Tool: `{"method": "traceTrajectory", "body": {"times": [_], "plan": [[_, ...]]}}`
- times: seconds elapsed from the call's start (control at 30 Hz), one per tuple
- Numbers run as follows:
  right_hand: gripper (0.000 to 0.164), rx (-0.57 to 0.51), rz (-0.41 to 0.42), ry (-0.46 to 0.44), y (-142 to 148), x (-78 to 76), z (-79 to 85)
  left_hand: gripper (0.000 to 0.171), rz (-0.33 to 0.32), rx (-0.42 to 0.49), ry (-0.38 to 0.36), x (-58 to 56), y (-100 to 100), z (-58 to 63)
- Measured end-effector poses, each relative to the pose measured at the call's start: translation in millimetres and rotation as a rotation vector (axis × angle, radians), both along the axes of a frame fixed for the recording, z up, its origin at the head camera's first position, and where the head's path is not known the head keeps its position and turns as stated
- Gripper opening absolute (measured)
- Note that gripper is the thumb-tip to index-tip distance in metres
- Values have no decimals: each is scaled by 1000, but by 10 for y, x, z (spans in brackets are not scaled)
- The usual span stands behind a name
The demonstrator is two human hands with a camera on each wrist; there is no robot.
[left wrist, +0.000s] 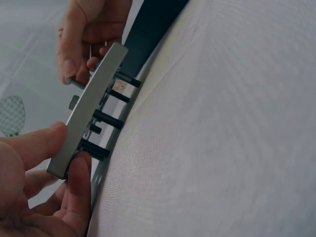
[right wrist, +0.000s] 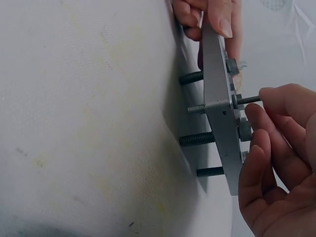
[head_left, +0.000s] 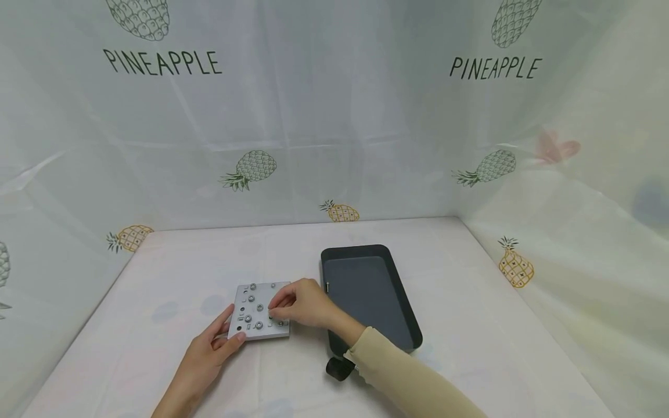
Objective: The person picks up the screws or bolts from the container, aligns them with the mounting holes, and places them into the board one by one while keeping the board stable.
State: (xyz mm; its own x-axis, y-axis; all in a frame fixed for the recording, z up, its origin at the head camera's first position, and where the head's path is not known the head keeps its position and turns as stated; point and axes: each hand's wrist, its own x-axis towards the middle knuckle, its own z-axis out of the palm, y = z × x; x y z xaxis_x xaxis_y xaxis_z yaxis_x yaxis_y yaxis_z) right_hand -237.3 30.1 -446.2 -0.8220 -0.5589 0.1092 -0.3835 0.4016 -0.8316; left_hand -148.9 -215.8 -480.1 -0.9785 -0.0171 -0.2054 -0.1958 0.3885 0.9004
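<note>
A square silver metal plate [head_left: 263, 333] carries several socket-head bolts and has some open holes. My left hand [head_left: 206, 351] grips its left edge between thumb and fingers. In both wrist views the plate is tilted, and threaded bolt shanks [right wrist: 197, 139] stick out from its underside. My right hand [head_left: 309, 305] is over the plate's right part. Its thumb and fingers pinch a thin dark metal rod [right wrist: 249, 99], whose far end meets a small bolt head or washer on the plate's face. The rod's other end is hidden in the fingers, so its kind cannot be told.
A dark rectangular tray [head_left: 401, 284] lies right of the plate, partly behind my right forearm. A small screw [head_left: 327, 287] shows at its left rim. A black rounded object [head_left: 340, 368] is beside the right sleeve. A pineapple-print sheet [head_left: 334, 116] hangs around the white-covered table [head_left: 183, 267].
</note>
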Motion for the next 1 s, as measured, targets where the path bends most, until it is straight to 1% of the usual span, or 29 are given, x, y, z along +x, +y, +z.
{"method": "traceTrajectory", "body": {"times": [0.23, 0.43, 0.53, 0.73, 0.8, 0.9, 1.0], "plan": [[5, 20, 4, 6, -41, 4, -29, 91, -4, -4, -1, -3, -3, -26], [6, 54, 5, 48, 49, -31, 39, 91, 2, -17, -4, -20, -2, -23], [7, 74, -7, 76, 152, -89, 117, 90, 2, -21, -1, -24, 1, -13], [10, 102, -56, 109, 471, -229, 381, 90, 2, -29, 1, -31, 5, -11], [11, 102, -78, 108, 593, -287, 445, 90, 6, -31, -4, -30, 3, -13], [12, 119, -117, 110, 759, -388, 458, 90, 7, -29, -9, -29, -5, -20], [12, 160, -165, 108, 882, -470, 403, 90, 7, -23, -13, -26, -12, -28]]}}
